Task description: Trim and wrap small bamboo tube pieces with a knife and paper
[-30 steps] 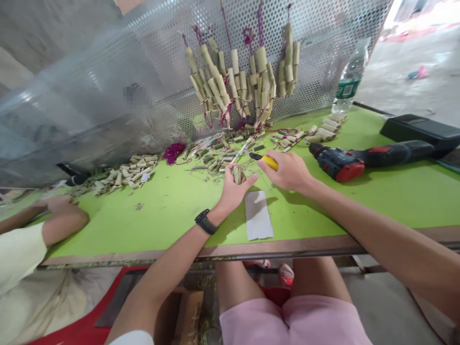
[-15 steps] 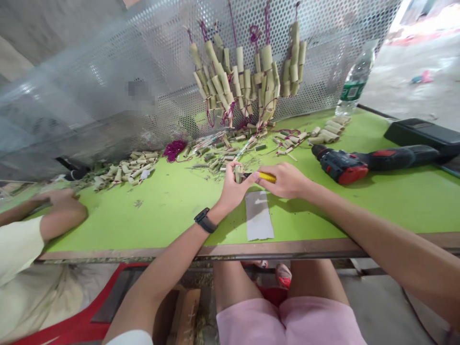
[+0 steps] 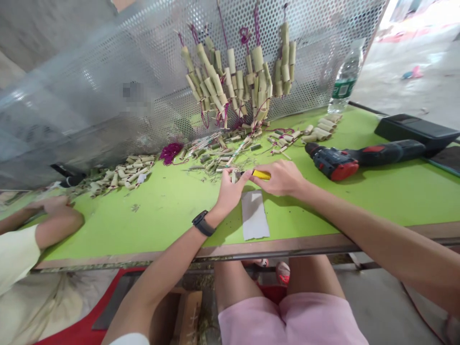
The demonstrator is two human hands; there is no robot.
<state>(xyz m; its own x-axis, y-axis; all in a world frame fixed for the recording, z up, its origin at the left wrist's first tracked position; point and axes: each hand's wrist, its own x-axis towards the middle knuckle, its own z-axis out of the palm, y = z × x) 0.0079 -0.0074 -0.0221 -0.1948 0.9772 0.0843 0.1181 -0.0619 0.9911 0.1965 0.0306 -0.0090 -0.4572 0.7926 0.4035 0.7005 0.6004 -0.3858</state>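
My left hand, with a black watch on its wrist, pinches a short piece of bamboo above the green table. Closed around a yellow cutter knife, my right hand is just to the right. The knife's dark tip meets the left fingers at the bamboo piece; the exact contact is too small to tell. Below the hands lies a white paper strip. Loose bamboo pieces and scraps are scattered just beyond my fingers.
Strung bamboo pieces hang on a perforated metal panel. A drill, black case and bottle are at the right. Purple string and a bamboo pile lie left, near another person's arm.
The whole view has shifted slightly, with table items appearing a little further left. The bamboo piece sits differently in my left fingers, and less of it shows. Both hands keep their hold.
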